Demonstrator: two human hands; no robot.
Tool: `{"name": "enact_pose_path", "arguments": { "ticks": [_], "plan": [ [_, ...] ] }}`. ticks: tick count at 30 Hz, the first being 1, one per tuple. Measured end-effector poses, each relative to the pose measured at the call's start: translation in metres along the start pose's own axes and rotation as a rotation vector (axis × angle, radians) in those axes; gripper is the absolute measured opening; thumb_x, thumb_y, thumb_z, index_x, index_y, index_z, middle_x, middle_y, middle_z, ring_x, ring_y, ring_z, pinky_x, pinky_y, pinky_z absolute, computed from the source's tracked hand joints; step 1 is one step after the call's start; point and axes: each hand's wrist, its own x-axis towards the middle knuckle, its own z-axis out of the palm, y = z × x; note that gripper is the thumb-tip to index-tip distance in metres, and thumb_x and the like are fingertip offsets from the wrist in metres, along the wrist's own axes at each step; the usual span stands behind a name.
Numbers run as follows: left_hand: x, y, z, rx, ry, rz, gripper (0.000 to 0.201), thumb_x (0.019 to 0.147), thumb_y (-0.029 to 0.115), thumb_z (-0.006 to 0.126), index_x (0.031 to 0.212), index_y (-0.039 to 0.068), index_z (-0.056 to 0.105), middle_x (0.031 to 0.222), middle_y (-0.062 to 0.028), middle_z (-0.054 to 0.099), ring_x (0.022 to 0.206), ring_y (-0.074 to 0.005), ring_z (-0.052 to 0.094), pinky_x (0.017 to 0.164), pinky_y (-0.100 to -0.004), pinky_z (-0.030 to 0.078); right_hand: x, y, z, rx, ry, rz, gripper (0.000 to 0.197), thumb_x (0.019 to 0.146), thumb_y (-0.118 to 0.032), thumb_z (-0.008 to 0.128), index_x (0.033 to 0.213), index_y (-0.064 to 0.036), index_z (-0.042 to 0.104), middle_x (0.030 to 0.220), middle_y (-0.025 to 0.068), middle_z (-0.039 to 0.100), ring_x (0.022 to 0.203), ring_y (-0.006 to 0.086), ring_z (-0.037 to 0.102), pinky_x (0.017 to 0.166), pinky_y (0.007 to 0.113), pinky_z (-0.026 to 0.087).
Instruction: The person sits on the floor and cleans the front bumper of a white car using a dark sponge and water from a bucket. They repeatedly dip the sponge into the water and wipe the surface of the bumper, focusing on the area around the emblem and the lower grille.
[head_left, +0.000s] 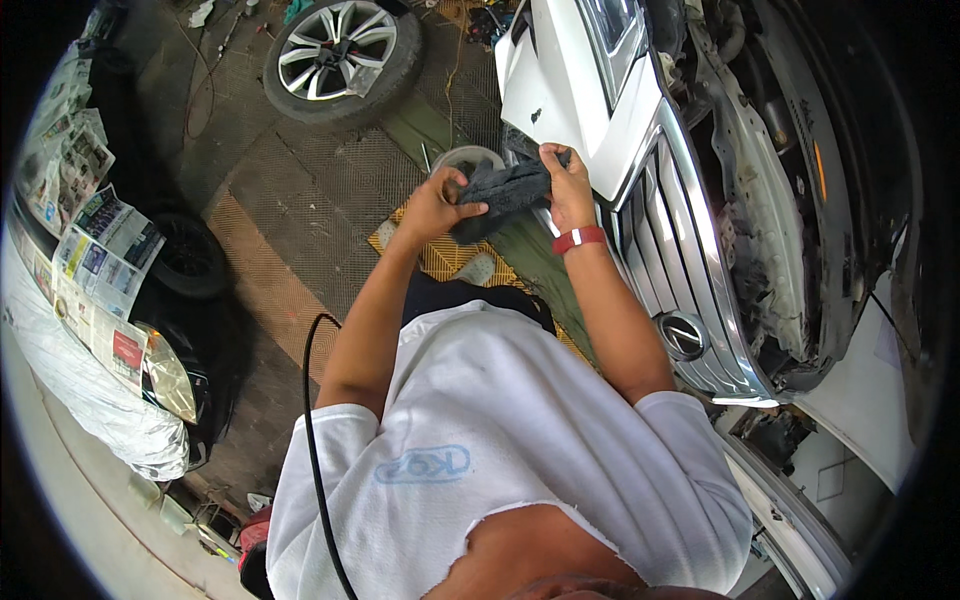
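A dark grey cloth (506, 190) is stretched between my two hands, with part of it hanging below. My left hand (438, 206) pinches its left end, the thumb lying along the near side. The right hand (569, 190), with a red band on its wrist, grips the other end between thumb and fingers. Just beyond the cloth is the pale round rim of a bucket (470, 154), partly hidden by it. To the right of my hands is the white front of a car (565, 110), with a chrome-edged grille (668, 240).
The car's engine bay (770, 200) lies exposed on the right. A loose wheel (345, 60) lies on the floor ahead. On the left stands another car covered with newspaper (108, 245) and plastic sheeting (110, 420). A black cable (312, 440) runs past my left side.
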Motion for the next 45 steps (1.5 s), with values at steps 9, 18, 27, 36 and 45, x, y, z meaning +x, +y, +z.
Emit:
{"name": "enact_pose_path", "arguments": {
  "ticks": [9, 18, 27, 36, 45],
  "plan": [
    [-0.018, -0.027, 0.044, -0.986, -0.048, -0.226, 0.087, 0.096, 0.022, 0.076, 0.165, -0.001, 0.029, 0.156, -0.0228, 0.05, 0.138, -0.0296, 0.057, 0.112, -0.039, 0.05, -0.026, -0.039, 0.022, -0.274, -0.158, -0.084, 0.043, 0.099, -0.013, 0.077, 0.137, -0.0019, 0.06, 0.091, 0.0061, 0.072, 0.081, 0.0151, 0.071, 0.078, 0.032, 0.059],
    [0.055, 0.056, 0.078, -0.61, 0.114, 0.147, 0.073, 0.106, 0.04, 0.066, 0.163, 0.001, 0.041, 0.154, -0.0238, 0.056, 0.14, -0.0306, 0.058, 0.117, -0.0353, 0.043, 0.028, -0.179, -0.056, -1.151, 0.163, -0.887, 0.033, 0.099, -0.02, 0.076, 0.127, -0.004, 0.069, 0.108, 0.0124, 0.074, 0.104, 0.0303, 0.072, 0.095, 0.039, 0.055],
    [0.162, 0.093, 0.166, 0.293, 0.075, 0.613, 0.06, 0.11, 0.048, 0.049, 0.163, 0.02, 0.047, 0.166, -0.0269, 0.037, 0.162, -0.047, 0.016, 0.126, -0.0704, 0.021, 0.134, -0.199, -0.091, -1.797, 0.019, -1.069, 0.057, 0.109, -0.053, 0.051, 0.155, -0.0202, 0.054, 0.162, 0.0133, 0.047, 0.156, 0.0383, 0.034, 0.126, 0.066, 0.021],
    [0.38, 0.161, 0.119, 0.013, 0.755, 0.563, 0.068, 0.099, 0.038, 0.062, 0.156, 0.005, 0.047, 0.162, -0.0392, 0.035, 0.15, -0.06, 0.032, 0.124, -0.0661, 0.028, 0.137, -0.202, -0.074, -1.865, -0.046, -0.927, 0.057, 0.108, -0.052, 0.052, 0.155, -0.0189, 0.054, 0.162, 0.0121, 0.047, 0.158, 0.0402, 0.03, 0.126, 0.065, 0.019],
    [0.361, 0.086, 0.159, -0.267, 0.585, 0.275, 0.07, 0.116, 0.044, 0.031, 0.165, -0.005, 0.025, 0.17, -0.0331, 0.026, 0.159, -0.0471, 0.025, 0.131, -0.059, 0.011, 0.137, -0.209, -0.064, -1.922, -0.092, -0.851, 0.057, 0.105, -0.051, 0.06, 0.148, -0.0147, 0.06, 0.167, 0.0108, 0.043, 0.161, 0.041, 0.024, 0.126, 0.064, 0.018]
  ]
}}
